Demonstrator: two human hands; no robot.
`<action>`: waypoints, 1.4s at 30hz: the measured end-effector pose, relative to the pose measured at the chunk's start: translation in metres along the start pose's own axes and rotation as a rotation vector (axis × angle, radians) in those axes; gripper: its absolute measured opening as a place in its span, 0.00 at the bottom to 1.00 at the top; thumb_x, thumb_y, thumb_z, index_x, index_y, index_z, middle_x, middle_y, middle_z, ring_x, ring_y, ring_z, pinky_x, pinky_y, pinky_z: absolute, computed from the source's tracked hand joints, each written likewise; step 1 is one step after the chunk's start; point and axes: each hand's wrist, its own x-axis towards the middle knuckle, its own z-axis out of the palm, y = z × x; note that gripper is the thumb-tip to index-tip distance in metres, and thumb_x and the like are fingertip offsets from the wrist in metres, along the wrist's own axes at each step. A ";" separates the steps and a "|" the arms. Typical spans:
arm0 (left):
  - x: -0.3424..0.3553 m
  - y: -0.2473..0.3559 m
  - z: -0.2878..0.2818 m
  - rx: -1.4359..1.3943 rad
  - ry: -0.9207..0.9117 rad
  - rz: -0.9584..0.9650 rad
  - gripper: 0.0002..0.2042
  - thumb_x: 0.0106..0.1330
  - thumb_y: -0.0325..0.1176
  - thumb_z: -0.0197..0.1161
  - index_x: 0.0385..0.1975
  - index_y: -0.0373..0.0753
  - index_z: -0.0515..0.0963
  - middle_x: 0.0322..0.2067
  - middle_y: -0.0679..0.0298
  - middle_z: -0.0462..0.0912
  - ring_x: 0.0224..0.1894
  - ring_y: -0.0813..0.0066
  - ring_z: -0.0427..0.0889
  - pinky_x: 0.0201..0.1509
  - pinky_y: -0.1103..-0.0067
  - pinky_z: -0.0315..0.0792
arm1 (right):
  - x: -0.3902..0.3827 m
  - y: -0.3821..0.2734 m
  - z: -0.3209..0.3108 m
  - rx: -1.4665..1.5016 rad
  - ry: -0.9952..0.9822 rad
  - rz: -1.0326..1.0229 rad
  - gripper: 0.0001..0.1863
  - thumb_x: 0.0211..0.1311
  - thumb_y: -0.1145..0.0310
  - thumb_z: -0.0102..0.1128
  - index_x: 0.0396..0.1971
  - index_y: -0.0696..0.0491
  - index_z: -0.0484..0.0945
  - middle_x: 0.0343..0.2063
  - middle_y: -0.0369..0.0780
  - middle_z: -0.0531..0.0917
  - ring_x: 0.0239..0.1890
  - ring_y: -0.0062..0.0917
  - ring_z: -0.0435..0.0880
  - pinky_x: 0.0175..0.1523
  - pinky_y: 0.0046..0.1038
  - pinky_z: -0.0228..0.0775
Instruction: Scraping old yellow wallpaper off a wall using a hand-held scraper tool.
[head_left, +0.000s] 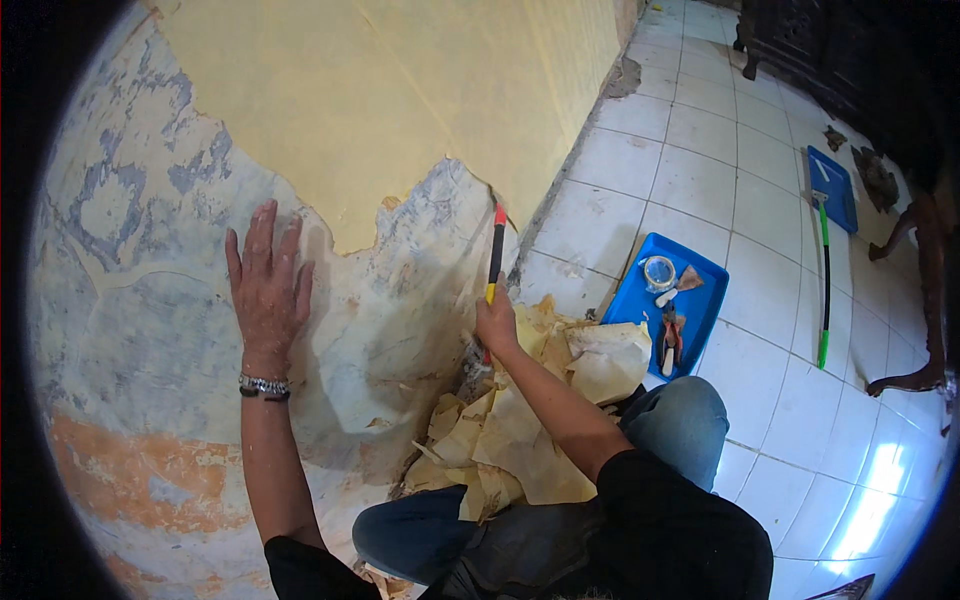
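My left hand [268, 285] lies flat with fingers spread on the mottled, stripped wall [150, 250]. My right hand [497, 322] grips a scraper [497, 240] with a red, black and yellow handle. The scraper's head is at the torn lower edge of the pale yellow wall covering [400, 90], near the wall's right side. Below my right hand, crumpled yellow scraps [515, 450] are heaped along the wall's foot, around my legs.
On white floor tiles [760, 300] are a blue tray [700, 330] with a tape roll and tools, and a second blue tray [840, 200]. A long green-and-black-handled scraper [825, 280] lies beside that one. Dark carved furniture [800, 40] lines the right.
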 end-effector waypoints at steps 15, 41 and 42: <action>-0.020 -0.024 0.021 0.173 -0.116 -0.039 0.29 0.61 0.39 0.62 0.65 0.47 0.67 0.71 0.63 0.57 0.73 0.68 0.54 0.77 0.60 0.41 | -0.036 0.023 0.022 0.135 -0.333 0.316 0.39 0.64 0.70 0.49 0.71 0.62 0.43 0.59 0.63 0.68 0.64 0.53 0.66 0.67 0.37 0.58; 0.005 -0.005 0.024 0.126 -0.103 -0.038 0.29 0.60 0.39 0.60 0.64 0.44 0.67 0.70 0.64 0.59 0.73 0.69 0.54 0.78 0.60 0.40 | 0.041 0.102 -0.011 0.099 -0.126 0.027 0.43 0.67 0.69 0.51 0.74 0.53 0.34 0.23 0.37 0.74 0.20 0.20 0.72 0.23 0.24 0.68; 0.003 -0.006 0.023 0.131 -0.109 -0.037 0.29 0.60 0.39 0.60 0.64 0.44 0.68 0.70 0.64 0.59 0.73 0.69 0.54 0.78 0.60 0.40 | 0.036 0.099 -0.011 0.121 -0.155 0.040 0.43 0.67 0.69 0.52 0.74 0.53 0.35 0.25 0.38 0.75 0.21 0.21 0.73 0.25 0.25 0.69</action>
